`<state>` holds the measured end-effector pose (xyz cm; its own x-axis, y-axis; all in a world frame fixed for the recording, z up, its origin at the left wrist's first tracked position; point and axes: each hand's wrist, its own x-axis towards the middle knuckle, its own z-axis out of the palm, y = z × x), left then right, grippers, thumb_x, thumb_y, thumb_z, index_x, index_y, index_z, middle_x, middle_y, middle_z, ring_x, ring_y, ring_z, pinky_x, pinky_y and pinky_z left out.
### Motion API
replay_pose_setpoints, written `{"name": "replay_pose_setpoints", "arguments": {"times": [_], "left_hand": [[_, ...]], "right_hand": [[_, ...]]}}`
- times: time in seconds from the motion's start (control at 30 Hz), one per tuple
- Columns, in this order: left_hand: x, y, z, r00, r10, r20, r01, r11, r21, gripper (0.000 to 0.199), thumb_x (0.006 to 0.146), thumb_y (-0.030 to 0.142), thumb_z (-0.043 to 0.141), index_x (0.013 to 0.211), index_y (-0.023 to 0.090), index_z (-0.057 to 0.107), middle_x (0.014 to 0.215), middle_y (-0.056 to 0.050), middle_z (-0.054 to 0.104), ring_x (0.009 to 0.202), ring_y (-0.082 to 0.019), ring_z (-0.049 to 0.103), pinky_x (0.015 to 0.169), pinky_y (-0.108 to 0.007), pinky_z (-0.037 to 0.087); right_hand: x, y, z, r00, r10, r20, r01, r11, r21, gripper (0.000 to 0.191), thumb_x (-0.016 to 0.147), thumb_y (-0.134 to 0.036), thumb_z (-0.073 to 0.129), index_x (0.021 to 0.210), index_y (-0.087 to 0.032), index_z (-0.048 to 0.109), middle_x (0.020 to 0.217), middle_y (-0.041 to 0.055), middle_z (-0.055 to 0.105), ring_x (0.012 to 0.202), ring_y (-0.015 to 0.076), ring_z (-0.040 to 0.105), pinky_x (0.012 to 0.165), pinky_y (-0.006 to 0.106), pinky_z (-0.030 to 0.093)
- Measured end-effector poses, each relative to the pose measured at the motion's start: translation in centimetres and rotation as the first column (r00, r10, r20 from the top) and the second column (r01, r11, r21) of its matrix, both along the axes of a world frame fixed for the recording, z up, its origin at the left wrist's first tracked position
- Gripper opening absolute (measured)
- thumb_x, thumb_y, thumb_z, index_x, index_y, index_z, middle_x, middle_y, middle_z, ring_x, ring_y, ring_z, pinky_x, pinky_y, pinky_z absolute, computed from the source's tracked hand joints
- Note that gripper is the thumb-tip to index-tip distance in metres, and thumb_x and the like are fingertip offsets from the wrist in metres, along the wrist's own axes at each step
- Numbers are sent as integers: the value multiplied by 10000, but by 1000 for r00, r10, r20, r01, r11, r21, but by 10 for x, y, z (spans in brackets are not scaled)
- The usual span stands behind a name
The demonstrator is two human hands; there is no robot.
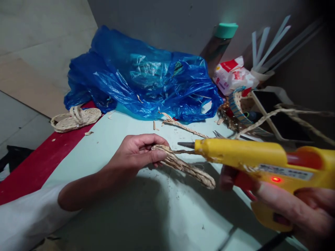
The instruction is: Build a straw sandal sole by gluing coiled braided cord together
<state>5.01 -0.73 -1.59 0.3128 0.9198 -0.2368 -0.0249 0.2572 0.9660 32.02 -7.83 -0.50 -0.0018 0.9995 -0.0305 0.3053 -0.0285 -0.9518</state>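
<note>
A coiled piece of braided straw cord (188, 168), long and narrow like a small sole, is pinched at its left end by my left hand (142, 150), thumb on the near side. On the right, my right hand (295, 209) grips a yellow hot glue gun (243, 153) by its handle, with a finger near the red trigger. A red light glows on the gun's side. Its dark nozzle points left, just above the coil and close to my left fingers. A loose strand of cord runs from the coil behind the gun.
A small woven straw slipper (78, 119) lies at the left on a red strip. Behind is a crumpled blue plastic bag (146, 76). At the right stand a green-lidded bottle (222, 38), a tissue pack (234, 75), glue sticks (267, 45), a basket (237, 104) and a phone (282, 115).
</note>
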Motion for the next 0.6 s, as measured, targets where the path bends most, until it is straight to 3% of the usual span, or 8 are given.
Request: {"name": "replay_pose_setpoints", "arguments": {"times": [0.1,0.2,0.37,0.6], "left_hand": [[-2,-1,2,998,-69,3,69,998,-11,64,726,237,776,760,183,774,658,-18,672,580,-127,593,557,-214,500],[-3,-2,3,989,-150,4,150,989,-13,55,744,237,764,768,189,774,665,-20,677,595,-132,596,566,-214,495],[0,-3,0,973,-212,-93,218,974,67,78,788,258,734,787,197,783,760,-26,691,639,-129,597,591,-201,492],[4,-9,-1,916,-292,-276,348,919,184,155,859,249,676,921,245,817,848,-27,756,715,-162,656,624,-214,499]], "right_hand": [[3,0,-2,998,0,58,1,1000,-19,352,874,-569,631,1051,-293,761,974,76,703,890,282,696,773,343,631],[0,2,-1,998,32,50,-32,999,-3,368,881,-559,633,1111,-295,746,994,71,706,906,270,689,843,351,612],[-12,5,7,991,87,-98,-90,996,-22,293,913,-535,606,1000,-298,756,937,41,702,936,231,681,870,286,575],[-31,16,10,948,125,-292,-110,992,67,264,967,-446,579,907,-253,749,892,11,704,916,170,670,926,231,520]]}}
